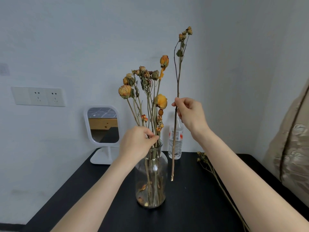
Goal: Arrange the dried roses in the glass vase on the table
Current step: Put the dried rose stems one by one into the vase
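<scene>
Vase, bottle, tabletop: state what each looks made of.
Vase: clear, smooth glass; the rose stems show through its wall. Bottle: probably thin clear plastic, see-through below a printed label. Tabletop: matte black surface, perhaps painted wood or laminate; the look leaves it open.

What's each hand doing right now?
Left hand: pinches bunched stems at the glass vase mouth.
Right hand: grips a loose rose stem upright beside it.
</scene>
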The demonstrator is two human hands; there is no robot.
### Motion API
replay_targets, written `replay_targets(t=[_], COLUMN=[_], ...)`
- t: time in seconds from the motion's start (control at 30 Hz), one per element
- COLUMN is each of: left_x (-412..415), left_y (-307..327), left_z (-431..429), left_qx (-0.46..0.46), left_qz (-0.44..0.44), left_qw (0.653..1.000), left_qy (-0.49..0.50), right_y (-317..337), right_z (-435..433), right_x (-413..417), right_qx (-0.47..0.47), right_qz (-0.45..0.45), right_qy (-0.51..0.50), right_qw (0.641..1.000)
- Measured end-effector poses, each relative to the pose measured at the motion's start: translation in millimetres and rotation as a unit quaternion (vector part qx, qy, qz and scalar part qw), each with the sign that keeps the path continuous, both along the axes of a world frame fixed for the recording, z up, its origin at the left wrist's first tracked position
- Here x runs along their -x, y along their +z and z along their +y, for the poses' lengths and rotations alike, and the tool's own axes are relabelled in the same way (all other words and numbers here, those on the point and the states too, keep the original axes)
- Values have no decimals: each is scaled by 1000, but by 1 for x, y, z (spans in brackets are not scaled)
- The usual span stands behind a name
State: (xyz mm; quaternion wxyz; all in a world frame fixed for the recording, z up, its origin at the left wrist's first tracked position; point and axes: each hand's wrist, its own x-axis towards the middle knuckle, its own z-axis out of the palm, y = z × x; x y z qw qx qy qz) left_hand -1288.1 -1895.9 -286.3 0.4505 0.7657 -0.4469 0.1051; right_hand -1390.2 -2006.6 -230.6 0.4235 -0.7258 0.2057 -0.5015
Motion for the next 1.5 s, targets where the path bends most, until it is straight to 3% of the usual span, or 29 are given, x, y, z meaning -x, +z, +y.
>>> replay_targets(t=[0.17, 0.3, 0.4, 0.53, 0.77, 1.13, 1.5], left_x=[-1, -9, -14, -14, -10, -8, -7], left_y=[-17, -32, -43, -54, -64, -73, -73], left_z=[4, 8, 7, 2, -6, -4, -5], left_qx=[92, 179, 138, 79, 32, 41, 32], left_qz=[-5, 137, 244, 313, 290, 278, 281], left_qw=[996, 974, 958, 935, 946, 951, 952], left_qy=[14, -13, -60, -148, -143, -131, -117], right_y=[-1, 2, 9, 18, 30, 14, 23], right_z=[-2, -3, -3, -1, -3, -1, -3], right_x=[1, 2, 2, 1, -2, -17, -11], right_qx=[8, 10, 13, 21, 24, 64, 78], right_qz=[-4, -25, -51, -87, -131, -105, -140], right_qy=[-3, -5, -6, -6, -22, -14, -44], right_qw=[1000, 1000, 999, 996, 991, 992, 986])
